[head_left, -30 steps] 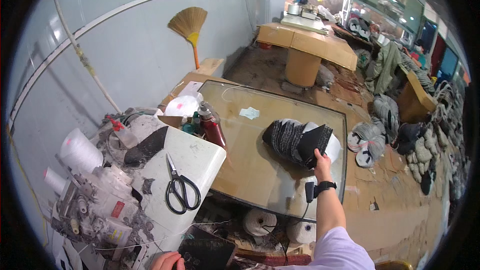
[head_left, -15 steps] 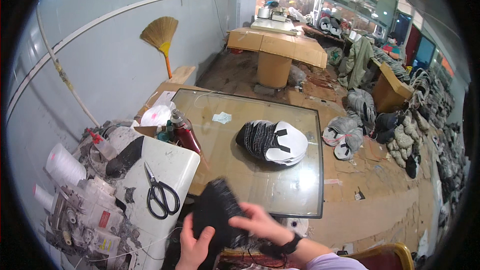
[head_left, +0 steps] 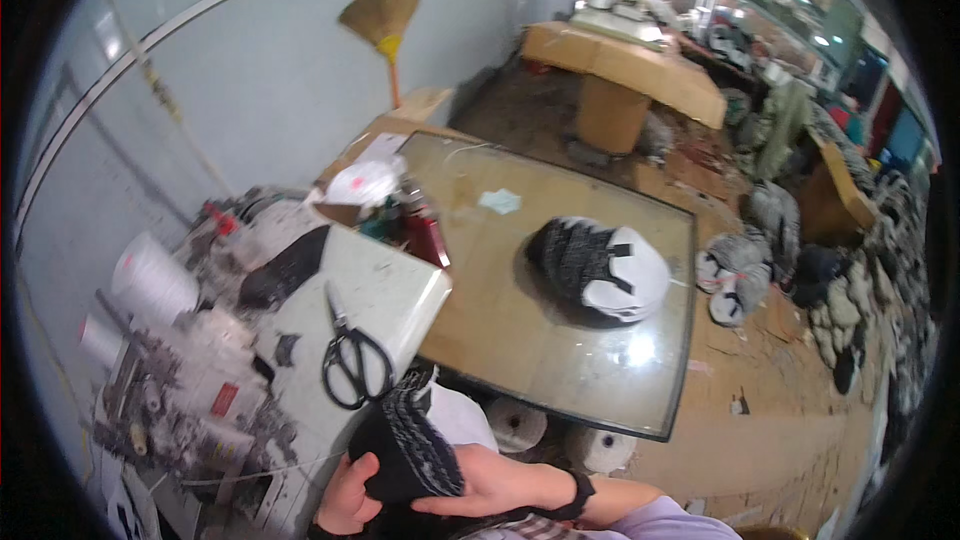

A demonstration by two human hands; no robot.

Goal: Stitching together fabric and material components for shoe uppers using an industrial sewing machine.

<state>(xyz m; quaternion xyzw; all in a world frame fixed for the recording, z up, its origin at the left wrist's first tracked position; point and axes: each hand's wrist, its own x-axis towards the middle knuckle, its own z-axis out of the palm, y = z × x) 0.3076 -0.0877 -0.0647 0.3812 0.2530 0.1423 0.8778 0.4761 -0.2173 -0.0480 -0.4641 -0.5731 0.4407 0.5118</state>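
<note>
Low in the picture, both hands grip a black knitted piece [head_left: 400, 450] with grey-flecked stripes along its right side. Its upper end tilts away from me. My left hand [head_left: 345, 495] is closed on the lower left edge, thumb on top. My right hand [head_left: 490, 485] pinches the lower right edge, and its wrist wears a black band. A white section [head_left: 462, 418] shows just behind the flecked side; whether it belongs to the same piece I cannot tell. Beyond my hands, black-handled scissors [head_left: 346, 335] lie on a white worktable [head_left: 400, 270].
Ahead on a glass-topped table [head_left: 480, 270] sits a stack of black and white knitted pieces [head_left: 600, 270]. A lint-covered sewing machine [head_left: 190, 400] and white thread cones [head_left: 155, 280] are at left. A red bottle [head_left: 425, 232] stands between the tables. Yarn cones [head_left: 515, 425] sit below the glass.
The view has swung, shifting the scene right. Both hands have moved lower and nearer me. The black piece has turned, and its flecked stripes face up with white beside them.
</note>
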